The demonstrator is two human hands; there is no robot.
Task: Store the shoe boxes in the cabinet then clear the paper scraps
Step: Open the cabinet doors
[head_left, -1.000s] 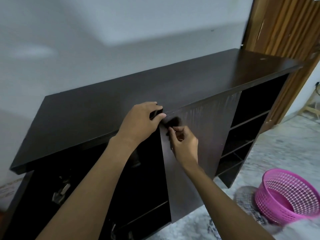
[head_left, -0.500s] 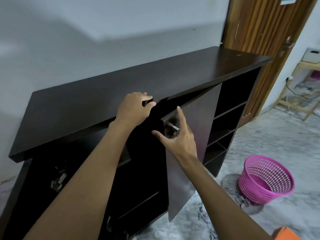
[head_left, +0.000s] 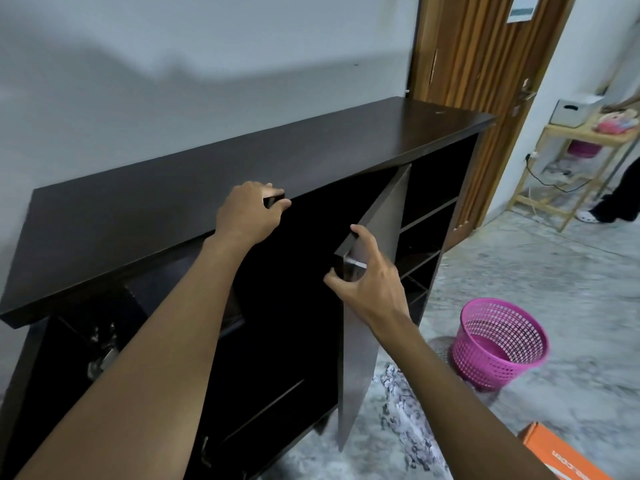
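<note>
A dark brown cabinet (head_left: 242, 161) stands against the wall, and its two middle doors are swung open. My left hand (head_left: 247, 213) grips the top corner of the left door, just under the cabinet top. My right hand (head_left: 367, 278) holds the free edge of the right door (head_left: 360, 358) at its metal handle, with the thumb and fingers around the edge. The inside behind the doors is dark, with shelves faintly visible. The corner of an orange shoe box (head_left: 568, 455) lies on the floor at the bottom right.
A pink plastic basket (head_left: 498, 344) stands on the marble floor right of the open door. The cabinet's right end has open shelves (head_left: 433, 209). Beyond it are a wooden room door (head_left: 485, 64), a light wooden rack (head_left: 568, 168) and another person's leg (head_left: 620, 192).
The right door has swung from almost shut to wide open, with my right hand following its edge. My left hand stays on the other door's top corner. The view has shifted right.
</note>
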